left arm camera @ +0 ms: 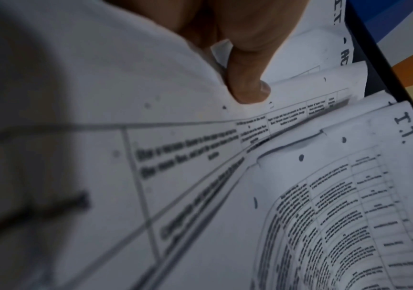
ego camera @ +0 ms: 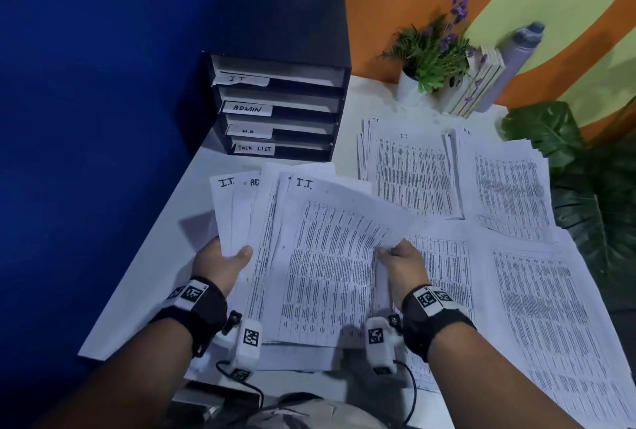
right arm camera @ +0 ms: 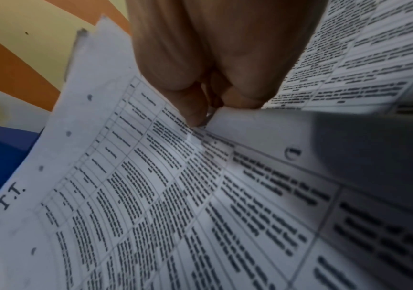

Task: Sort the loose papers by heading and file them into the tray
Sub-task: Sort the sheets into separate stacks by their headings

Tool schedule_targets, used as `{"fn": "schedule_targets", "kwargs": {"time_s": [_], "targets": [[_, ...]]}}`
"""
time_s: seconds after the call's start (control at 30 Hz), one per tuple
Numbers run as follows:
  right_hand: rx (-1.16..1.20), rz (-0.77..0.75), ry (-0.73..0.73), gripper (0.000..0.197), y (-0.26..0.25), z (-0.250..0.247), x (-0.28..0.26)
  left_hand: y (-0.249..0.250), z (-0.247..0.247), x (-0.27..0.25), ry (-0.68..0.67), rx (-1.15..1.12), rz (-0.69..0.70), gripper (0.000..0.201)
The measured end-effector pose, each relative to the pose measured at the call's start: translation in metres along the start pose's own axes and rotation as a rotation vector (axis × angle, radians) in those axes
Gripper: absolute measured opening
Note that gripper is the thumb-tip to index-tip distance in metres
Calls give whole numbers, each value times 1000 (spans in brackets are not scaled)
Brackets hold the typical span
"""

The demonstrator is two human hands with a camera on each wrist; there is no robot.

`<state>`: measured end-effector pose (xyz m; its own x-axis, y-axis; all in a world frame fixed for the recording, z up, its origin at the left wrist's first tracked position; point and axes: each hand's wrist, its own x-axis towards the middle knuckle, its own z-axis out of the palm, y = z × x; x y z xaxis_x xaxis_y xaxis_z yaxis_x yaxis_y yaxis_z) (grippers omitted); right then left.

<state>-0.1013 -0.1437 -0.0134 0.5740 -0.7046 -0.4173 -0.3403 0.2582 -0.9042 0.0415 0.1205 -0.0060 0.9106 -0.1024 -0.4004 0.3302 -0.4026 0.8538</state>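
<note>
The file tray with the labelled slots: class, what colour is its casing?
Black, with white handwritten labels on the file tray. The head view shows it best.

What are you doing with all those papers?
Sorting them by the word written on top. The left hand holds a fanned bunch of papers, and the right hand pinches the front sheet, marked I.T. An IT pile and other piles already lie on the white table. The black tray has slots labelled IT, ADMIN, H.R and TASK LIST.
</note>
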Motion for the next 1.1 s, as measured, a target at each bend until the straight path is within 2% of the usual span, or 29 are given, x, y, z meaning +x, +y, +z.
{"fn": "schedule_targets", "kwargs": {"time_s": [0.07,0.23,0.33,0.4,0.5,0.57,0.6,0.67,0.77,0.8,0.87,0.9,0.93,1.0,1.07,1.1], "targets": [[3,-4,-22,30,-1,3,-2,0,2,-1,-19,-7,3,13],[10,-60,-38,30,-2,4,-2,-1,2,-1,29,-47,-21,3],[7,-69,-87,18,2,2,1,-2,0,2,31,-58,-41,12],[-21,-60,-93,18,3,6,1,-1,1,1,24,-66,-38,14],[-106,-65,-44,8,-1,15,2,3,7,-4,13,-96,-26,9],[-138,-86,40,20,-2,15,11,6,10,-6,36,-103,-17,10],[-148,-103,61,19,-5,14,15,7,11,-5,52,-96,-20,10],[-125,-72,-5,13,-11,11,20,9,11,-2,83,-106,-29,11],[-174,72,-222,44,-16,8,22,14,10,2,130,-122,-31,17],[-232,81,-244,55,-17,7,23,16,10,4,142,-112,-30,18],[-311,12,-173,72,-29,2,21,18,10,5,165,-86,-23,17],[-332,-24,-74,73,-38,-3,24,18,9,6,174,-74,-16,14],[-333,-60,37,69,-49,-9,28,18,8,7,180,-61,-16,12],[-368,-163,239,47,-72,-25,42,19,7,7,191,-31,-13,10],[-502,-259,374,23,-92,-41,63,20,7,6,206,5,-6,10],[-603,-294,404,18,-100,-48,75,21,7,6,216,19,-4,12]]}}
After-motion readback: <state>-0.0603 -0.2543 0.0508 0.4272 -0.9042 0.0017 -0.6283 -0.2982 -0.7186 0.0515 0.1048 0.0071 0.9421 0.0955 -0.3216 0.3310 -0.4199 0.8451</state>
